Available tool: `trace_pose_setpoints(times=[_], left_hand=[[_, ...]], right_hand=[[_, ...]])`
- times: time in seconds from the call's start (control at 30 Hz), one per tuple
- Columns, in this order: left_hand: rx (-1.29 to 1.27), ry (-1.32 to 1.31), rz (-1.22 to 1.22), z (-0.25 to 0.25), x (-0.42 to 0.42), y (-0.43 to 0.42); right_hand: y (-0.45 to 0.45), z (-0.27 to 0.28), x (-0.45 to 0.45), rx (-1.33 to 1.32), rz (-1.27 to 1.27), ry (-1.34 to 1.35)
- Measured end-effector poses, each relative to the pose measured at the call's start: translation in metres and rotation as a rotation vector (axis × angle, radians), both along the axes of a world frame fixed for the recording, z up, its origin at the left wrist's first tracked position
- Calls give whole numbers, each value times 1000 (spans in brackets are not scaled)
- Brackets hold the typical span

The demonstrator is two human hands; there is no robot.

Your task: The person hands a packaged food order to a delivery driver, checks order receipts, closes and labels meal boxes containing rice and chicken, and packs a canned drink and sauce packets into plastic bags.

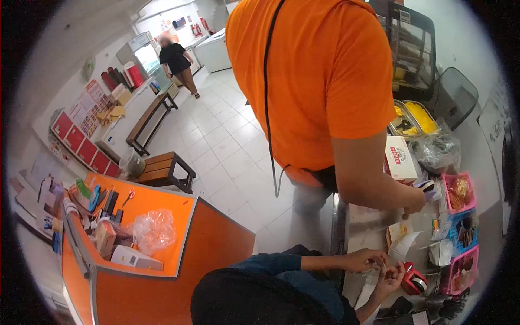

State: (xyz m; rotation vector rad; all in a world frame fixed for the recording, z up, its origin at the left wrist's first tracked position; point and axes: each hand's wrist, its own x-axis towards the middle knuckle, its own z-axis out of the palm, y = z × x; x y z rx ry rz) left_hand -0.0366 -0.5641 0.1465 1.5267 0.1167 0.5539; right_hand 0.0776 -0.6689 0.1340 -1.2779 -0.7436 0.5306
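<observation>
Over the counter, my left hand (368,260) reaches in from the left with its fingers bent together. My right hand (391,279) faces it, fingers curled and thumb side up. Their fingertips meet around something small that I cannot make out. Just right of my right hand lies a red and black device (415,280). Beyond the hands, an open white paper or carton (401,241) rests on the counter. A co-worker's hand (414,203) is near a small dark round object (427,186), apart from mine.
A co-worker in an orange shirt (309,81) stands close beside the counter. Pink (474,197) and blue baskets line its right side, near a white box (401,160). An orange desk (162,200), a wooden bench and another person (176,59) are farther left.
</observation>
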Motion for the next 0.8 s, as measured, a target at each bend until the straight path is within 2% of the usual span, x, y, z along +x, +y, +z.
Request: trace_pose_setpoints(times=[0.13, 0.23, 0.33, 0.4, 0.43, 0.47, 0.53, 0.63, 0.73, 0.8], left_hand=[[-7, 78, 104, 9, 0, -5], [-17, 83, 192, 1, 10, -10], [16, 103, 157, -5, 15, -11], [64, 42, 124, -13, 22, -19], [47, -3, 17, -13, 22, -19], [60, 10, -18, -13, 21, -21], [89, 35, -89, 0, 19, -23], [86, -59, -47, -17, 31, -30], [-254, -131, -79, -23, 37, -27], [167, -96, 26, -9, 32, -28]], right_hand=[[7, 8, -5, -102, 5, -275], [6, 21, -10, -213, 24, -311], [8, 19, -20, 62, -98, -279], [10, 5, -17, 260, 62, -58], [11, -3, -15, 355, 142, 57], [7, -9, -12, 348, 180, 109], [1, -16, -12, 278, 196, 121], [-11, -25, -12, 61, 160, -18], [-26, -32, -10, -106, 88, -212], [-30, -38, -10, -160, 17, -351]])
